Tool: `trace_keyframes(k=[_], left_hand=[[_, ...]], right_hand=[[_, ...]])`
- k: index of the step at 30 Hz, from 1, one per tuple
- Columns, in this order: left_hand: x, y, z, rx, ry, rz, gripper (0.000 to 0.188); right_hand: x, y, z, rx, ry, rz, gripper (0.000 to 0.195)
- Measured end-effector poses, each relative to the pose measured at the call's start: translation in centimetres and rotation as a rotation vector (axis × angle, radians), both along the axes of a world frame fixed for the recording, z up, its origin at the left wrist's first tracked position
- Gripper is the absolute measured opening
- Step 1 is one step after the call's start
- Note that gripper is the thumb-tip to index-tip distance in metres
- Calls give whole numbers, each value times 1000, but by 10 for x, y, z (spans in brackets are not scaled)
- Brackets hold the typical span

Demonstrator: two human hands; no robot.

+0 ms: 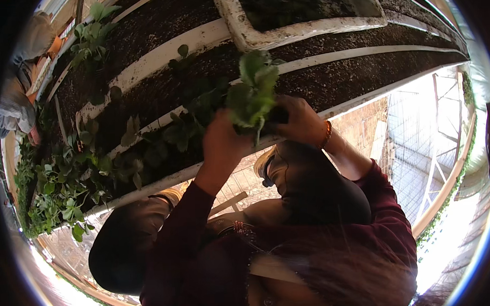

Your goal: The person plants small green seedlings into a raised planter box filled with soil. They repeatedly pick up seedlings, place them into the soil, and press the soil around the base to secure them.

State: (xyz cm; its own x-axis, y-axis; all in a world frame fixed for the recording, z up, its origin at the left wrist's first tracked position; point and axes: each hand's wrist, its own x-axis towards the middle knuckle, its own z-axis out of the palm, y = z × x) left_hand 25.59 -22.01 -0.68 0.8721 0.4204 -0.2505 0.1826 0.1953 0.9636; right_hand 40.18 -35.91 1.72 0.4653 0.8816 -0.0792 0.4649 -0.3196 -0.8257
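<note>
In the head view a leafy green seedling (253,90) stands up between my two hands, at the near edge of a long planter trough filled with dark soil (347,72). My left hand (226,141) has its fingers curled at the base of the plant; its fingertips are hidden behind the leaves. My right hand (300,118), with a beaded bracelet at the wrist, is bent around something dark beside the stem, too shaded to make out. More young plants (179,131) lie or stand in the shade to the left of my left hand.
A soil-stained white tray (305,31) with dark contents rests across the troughs beyond my hands. Dense seedlings (64,199) fill the left end, and another leafy clump (91,41) is farther back. A co-worker's gloved hand (16,108) is at the far left. My knees are under the near rim.
</note>
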Motion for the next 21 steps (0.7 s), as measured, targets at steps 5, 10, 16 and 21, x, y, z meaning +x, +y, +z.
trace_keyframes(k=[5,10,16,21], left_hand=[[5,-8,20,-522,109,149,26],[8,-2,21,276,165,-190,26],[5,12,11,772,-70,-67,44],[2,21,10,481,-30,-12,34]], right_hand=[[-4,-11,-1,-43,-76,72,38],[16,-21,-3,-44,-180,194,30],[50,-17,-2,-246,-432,233,42],[51,-8,-7,-378,-549,522,47]])
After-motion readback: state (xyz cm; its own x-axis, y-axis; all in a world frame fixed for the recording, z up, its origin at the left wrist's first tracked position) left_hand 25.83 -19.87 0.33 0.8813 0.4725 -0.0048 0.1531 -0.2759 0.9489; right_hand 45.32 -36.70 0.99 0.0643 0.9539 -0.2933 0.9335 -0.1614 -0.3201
